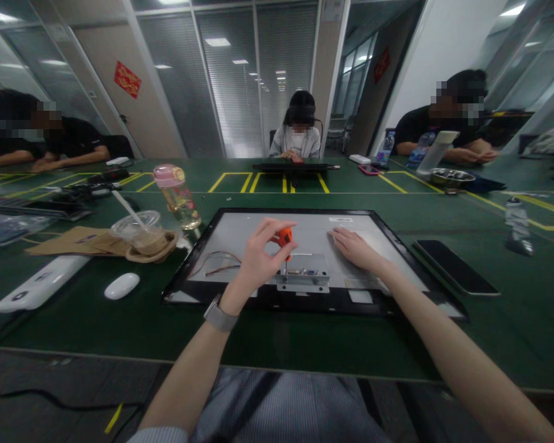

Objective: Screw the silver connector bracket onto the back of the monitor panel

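A black-framed monitor panel (397, 237) lies face down on the green table in front of me, its grey metal back up. My left hand (258, 258) is closed around an orange-handled screwdriver (285, 237), held upright with its tip on a small metal bracket (305, 278) near the panel's front edge. My right hand (356, 246) lies flat with fingers stretched out on the grey back, just right of the bracket. Thin red and white wires (215, 261) run across the panel's left part.
Left of the panel are a white mouse (121, 285), a white bar-shaped device (39, 283), a plastic cup with straw (136, 229) on brown paper, and a pink-lidded bottle (179, 197). A black phone (456, 266) lies to the right. Three people sit at the table's far side.
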The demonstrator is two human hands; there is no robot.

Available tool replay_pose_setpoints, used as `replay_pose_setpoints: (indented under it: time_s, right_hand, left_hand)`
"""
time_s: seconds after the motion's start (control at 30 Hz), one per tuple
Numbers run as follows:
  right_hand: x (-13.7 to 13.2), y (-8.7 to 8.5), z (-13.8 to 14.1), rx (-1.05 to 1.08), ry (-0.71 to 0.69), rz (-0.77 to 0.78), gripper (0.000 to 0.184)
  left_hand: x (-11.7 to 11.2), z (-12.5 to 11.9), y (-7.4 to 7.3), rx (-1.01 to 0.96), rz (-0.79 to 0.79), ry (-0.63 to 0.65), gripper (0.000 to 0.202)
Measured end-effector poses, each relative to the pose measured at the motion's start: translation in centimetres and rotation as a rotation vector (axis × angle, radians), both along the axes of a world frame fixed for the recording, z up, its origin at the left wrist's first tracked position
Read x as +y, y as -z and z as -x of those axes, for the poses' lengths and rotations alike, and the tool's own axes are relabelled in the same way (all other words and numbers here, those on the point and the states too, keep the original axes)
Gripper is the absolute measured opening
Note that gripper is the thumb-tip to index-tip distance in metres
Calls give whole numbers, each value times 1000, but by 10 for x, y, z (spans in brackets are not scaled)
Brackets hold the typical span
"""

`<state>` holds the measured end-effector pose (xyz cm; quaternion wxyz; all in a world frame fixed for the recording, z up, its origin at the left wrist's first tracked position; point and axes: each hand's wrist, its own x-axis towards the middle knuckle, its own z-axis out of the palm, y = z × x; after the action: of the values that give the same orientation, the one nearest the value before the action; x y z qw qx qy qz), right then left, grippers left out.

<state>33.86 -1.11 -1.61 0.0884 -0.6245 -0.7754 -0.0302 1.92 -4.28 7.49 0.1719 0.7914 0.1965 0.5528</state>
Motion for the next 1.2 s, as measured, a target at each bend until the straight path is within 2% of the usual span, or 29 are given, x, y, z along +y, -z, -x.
replay_pose_setpoints:
  time_s: [0.13, 0.33, 0.4, 0.47, 0.6, 0.67, 0.97, 1.2]
  right_hand:
    - [2, 1, -1, -5, -7, -6, 52]
    - [2, 3, -4, 23, -14, -22, 51]
    - [2, 3, -4, 28, -12, -21, 50]
    - [2, 3, -4, 31, -12, -17, 51]
    - [1, 2, -3, 35, -13, -20, 51]
    - [1, 2, -2, 34, -9, -17, 51]
    - [0, -1, 2, 23, 10, 12, 52]
    - [-2, -4, 2, 25, 10, 17, 51]
  left_hand:
    - [-1, 1, -2, 23, -32, 6, 21]
    - [-5, 4, -2, -11, 239, 201, 30]
    - [-5, 3, -2, -24, 279, 231, 29]
    - [-4, 2, -1, -27, 239, 197, 27]
    - [-1, 0, 0, 9, 28, 18, 25]
    - [0, 0, 0, 33, -30, -11, 24]
    - [-1, 4, 2, 121, 16, 33, 34]
    - [1, 1, 0, 96, -20, -30, 31]
